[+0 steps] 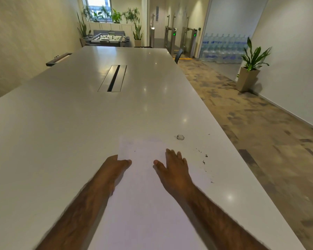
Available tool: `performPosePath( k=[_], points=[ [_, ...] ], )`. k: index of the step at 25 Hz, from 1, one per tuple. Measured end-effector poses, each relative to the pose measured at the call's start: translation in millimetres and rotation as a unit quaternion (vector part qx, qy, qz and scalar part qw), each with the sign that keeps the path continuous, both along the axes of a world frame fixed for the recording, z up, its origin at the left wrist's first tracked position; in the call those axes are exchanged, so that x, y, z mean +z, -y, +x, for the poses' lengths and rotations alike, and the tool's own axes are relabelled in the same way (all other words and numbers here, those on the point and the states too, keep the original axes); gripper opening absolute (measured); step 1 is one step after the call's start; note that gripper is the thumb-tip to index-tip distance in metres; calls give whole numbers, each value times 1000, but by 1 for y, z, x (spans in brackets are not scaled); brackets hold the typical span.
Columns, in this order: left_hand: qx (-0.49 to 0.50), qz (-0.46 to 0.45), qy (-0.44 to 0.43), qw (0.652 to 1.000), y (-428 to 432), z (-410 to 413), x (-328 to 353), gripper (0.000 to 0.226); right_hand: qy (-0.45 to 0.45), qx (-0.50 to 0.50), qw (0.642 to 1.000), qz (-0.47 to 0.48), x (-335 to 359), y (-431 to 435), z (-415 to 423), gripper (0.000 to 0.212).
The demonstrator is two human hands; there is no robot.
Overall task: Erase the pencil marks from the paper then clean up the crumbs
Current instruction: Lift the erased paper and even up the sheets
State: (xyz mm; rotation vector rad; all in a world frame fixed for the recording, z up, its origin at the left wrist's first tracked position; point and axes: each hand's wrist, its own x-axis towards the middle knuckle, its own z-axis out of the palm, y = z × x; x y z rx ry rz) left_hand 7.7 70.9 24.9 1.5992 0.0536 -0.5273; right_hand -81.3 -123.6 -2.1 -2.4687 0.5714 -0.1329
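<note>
From the head camera, a long white bench [70,141] runs away down a pale-walled room, with a dark cable slot [113,78] set into its middle and patterned carpet [251,123] along its right side. At the far end stand potted plants [116,16] under a window and a table-football game [108,38]; stacked water bottles [224,49] sit behind a glass wall, and another potted plant [251,67] stands by the right wall.

The paper [143,152] lies flat on the near bench, hard to tell from the surface. Just beyond its right corner lies a small round eraser [180,137]. Dark crumbs [204,158] are scattered on the bench to the right of the paper.

The left hand [117,167] grips the paper's left edge, thumb on top and fingers hidden beneath. The right hand [173,170] lies flat on the sheet, fingers spread, holding nothing.
</note>
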Motion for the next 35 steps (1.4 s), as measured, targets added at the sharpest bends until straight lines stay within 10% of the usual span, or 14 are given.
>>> performPosePath(
  k=[11,35],
  points=[
    [-20,118,284,951,17,-2,68,10,92,-53,965,240,79,88,5,67],
    [-51,-94,415,903,16,-2,173,19,301,94,845,432,180,87,7,33]
  ],
)
